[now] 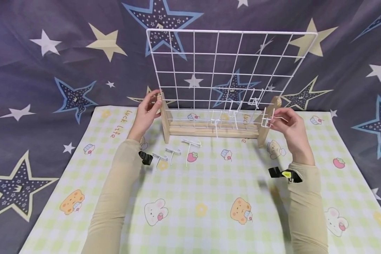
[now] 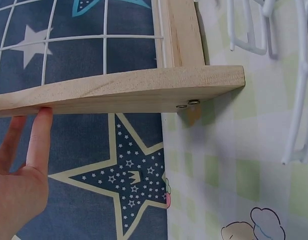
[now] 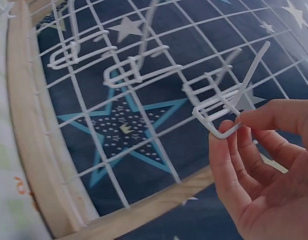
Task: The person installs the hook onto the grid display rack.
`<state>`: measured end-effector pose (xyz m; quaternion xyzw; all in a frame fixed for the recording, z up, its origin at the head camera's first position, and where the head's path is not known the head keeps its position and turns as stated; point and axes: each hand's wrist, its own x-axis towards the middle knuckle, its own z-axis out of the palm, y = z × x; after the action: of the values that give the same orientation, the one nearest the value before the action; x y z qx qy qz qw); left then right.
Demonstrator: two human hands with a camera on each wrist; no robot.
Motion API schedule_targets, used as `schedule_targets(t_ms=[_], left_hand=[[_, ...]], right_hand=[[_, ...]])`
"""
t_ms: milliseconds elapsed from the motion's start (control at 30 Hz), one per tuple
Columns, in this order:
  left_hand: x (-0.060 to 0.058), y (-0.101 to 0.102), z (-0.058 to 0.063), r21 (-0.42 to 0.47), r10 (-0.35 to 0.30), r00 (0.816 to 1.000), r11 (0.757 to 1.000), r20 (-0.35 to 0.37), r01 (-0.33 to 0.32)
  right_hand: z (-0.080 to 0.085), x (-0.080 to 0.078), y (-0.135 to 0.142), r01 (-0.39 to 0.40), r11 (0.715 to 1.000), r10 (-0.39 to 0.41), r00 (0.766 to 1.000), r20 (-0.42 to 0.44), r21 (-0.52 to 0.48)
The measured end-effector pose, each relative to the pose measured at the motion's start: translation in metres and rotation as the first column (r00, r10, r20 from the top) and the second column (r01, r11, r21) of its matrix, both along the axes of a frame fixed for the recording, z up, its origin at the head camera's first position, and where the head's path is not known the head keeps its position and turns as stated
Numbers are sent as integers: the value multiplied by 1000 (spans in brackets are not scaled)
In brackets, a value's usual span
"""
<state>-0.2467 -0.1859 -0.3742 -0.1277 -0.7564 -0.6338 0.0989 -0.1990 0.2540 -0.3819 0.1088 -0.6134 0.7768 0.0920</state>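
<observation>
A white wire grid panel [image 1: 231,54] stands upright in a wooden stand [image 1: 212,132]. My left hand [image 1: 146,114] touches the stand's left upright near its top. In the left wrist view, straight fingers [image 2: 40,145] meet the outer side of that upright [image 2: 118,92]. Beside the right upright [image 1: 262,132], my right hand [image 1: 289,128] pinches a white wire hook [image 3: 218,131] between thumb and fingers. That hook overlaps the grid in the right wrist view, its prong pointing up. Several more white hooks [image 3: 127,75] hang on the grid's lower right part.
Three loose white hooks lie on the checked tablecloth [image 1: 190,190] in front of the stand's left part, the largest hook [image 1: 190,144] nearest the middle. Behind the stand hangs a dark star-patterned cloth [image 1: 82,42].
</observation>
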Motion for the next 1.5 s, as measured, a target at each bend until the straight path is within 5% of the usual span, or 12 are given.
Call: schedule_targets(t_ms=[967,1267,1500], left_hand=[[2,-1,8,-50,-25,999,998,46,27],[-17,-12,-15,-53,-15,999,998,28,16],[-17,-13,-15,-49,-22,999,999,36,24]], right_hand=[[61,-13,9,81,995,-89,985,-146,-63],[77,-20,3,112,986,-130,979,-154,-120],[87,-22,1,134,984,-152,973,-172,-114]])
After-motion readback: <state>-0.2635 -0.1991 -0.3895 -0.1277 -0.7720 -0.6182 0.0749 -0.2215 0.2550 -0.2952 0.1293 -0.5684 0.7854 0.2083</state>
